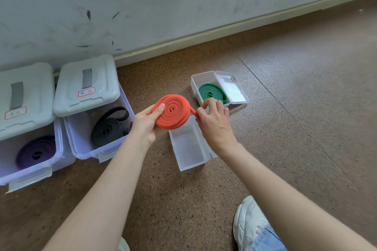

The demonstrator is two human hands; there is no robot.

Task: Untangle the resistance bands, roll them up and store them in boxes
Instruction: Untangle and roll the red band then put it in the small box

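An orange-red resistance band [173,111] is wound into a flat coil and held above the floor. My left hand [145,123] grips the coil from the left, thumb lying across its face. My right hand [214,117] pinches the band's loose tail end at the coil's right edge. Just below the coil stands an open clear plastic box [188,149] with nothing inside. Farther back, a second open clear box [206,78] holds a rolled green band [212,92].
Two large lidded bins stand by the wall at left: one [100,126] holds a rolled black band [110,126], the other [30,149] a rolled purple band [35,152]. My white shoe [247,222] is at the bottom right. Brown speckled floor stretches to the right.
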